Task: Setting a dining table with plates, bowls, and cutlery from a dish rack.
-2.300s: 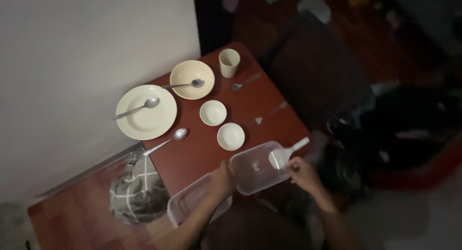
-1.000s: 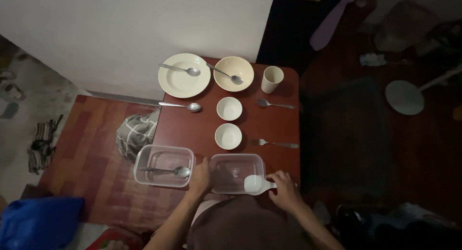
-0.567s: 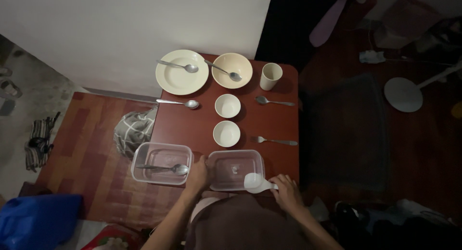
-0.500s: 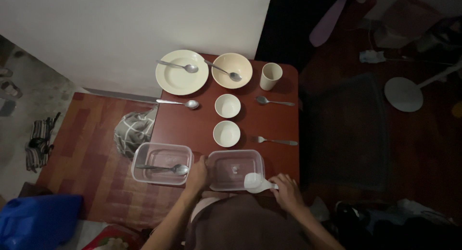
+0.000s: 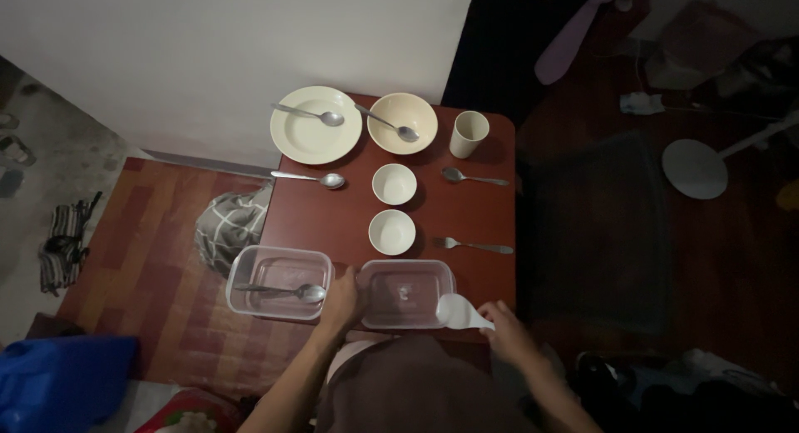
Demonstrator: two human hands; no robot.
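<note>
Clear box (image 5: 406, 293): sitting at near edge of the worktop (image 5: 333, 225), right in front of the person; empty as far as I can tell.
White scoop (image 5: 460, 313): head now lying outside the box's right near corner, touching or just beside its rim; 0.5 s ago it was overlapping that corner, so it's sliding out to the right.
Right hand (image 5: 509, 333): fingers closing on the scoop handle, pulled further right & back vs. a moment ago.
Left hand (image 5: 341, 296): fingers curling on the box's left wall, unchanged, steadying it.
What that means: judging by this, the box is being left put while the scoop is coming away from it.
2nd clear box (image 5: 280, 281): just left of the first, hanging past the worktop's left edge, w/ a metal spoon (image 5: 287, 293) lying in it.
Edges: both boxes are crowding the near edge; scoop is close to the right near corner, floor below.
Open room: bare strip to the right of the small bowls (image 5: 393, 231), broken only by a fork (image 5: 476, 247) and spoon; far side is taken up by plate (image 5: 316, 136), big bowl (image 5: 403, 123), cup (image 5: 469, 134).
</note>
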